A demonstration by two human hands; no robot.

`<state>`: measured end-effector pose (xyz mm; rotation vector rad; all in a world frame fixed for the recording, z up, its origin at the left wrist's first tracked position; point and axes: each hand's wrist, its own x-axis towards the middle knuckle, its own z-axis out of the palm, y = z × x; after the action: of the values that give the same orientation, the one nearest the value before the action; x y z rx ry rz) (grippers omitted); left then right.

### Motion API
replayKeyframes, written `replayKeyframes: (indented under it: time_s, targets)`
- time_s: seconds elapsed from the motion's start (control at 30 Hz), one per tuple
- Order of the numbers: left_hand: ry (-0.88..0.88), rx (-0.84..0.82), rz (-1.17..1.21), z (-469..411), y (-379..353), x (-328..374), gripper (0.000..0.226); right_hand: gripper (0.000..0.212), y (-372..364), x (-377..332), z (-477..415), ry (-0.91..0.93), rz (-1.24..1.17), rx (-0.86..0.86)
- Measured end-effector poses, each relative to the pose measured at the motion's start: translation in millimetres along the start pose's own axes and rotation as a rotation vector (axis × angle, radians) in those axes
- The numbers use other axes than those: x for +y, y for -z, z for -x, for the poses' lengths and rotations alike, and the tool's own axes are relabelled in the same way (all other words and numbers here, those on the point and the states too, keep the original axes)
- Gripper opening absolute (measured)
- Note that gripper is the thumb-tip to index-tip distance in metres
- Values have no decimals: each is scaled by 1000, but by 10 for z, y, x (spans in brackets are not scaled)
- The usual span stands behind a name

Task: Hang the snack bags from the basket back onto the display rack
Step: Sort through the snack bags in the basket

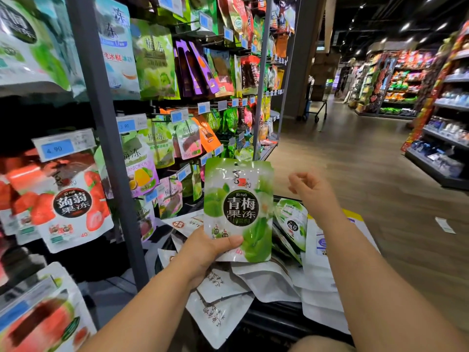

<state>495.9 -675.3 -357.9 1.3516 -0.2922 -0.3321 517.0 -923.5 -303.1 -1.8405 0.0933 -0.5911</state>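
The left hand [203, 252] holds a green snack bag [238, 209] upright above the basket [279, 323]; the right hand [314, 194] hovers loosely curled.

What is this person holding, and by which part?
The left hand grips a green snack bag near its bottom edge; the right hand holds nothing.

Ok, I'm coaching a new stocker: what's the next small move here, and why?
Probably bring the right hand to pinch the top of the green bag: the left hand grips only its bottom, and the right holds nothing.
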Motion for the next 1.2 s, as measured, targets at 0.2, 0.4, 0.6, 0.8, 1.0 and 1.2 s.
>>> replayKeyframes:
  time_s: [0.2, 0.4, 0.6, 0.8, 1.0, 1.2]
  targets:
    - [18, 54, 60, -16, 26, -68, 50, 26, 10, 607, 107, -252, 401, -185]
    - [27, 94, 130, 4, 38, -141, 47, 30, -71, 804, 153, -309, 519, -253]
    - [15, 110, 149, 6, 30, -136, 44, 24, -110, 849, 143, -280, 573, -238]
    - [18, 134, 161, 10, 37, -152, 50, 31, -146, 854, 161, -222, 667, -199]
    - [25, 137, 173, 16, 28, -158, 52, 32, -137, 808, 176, -236, 682, -131]
    - [45, 124, 164, 24, 28, -137, 47, 26, -124, 818, 164, -270, 676, -66]
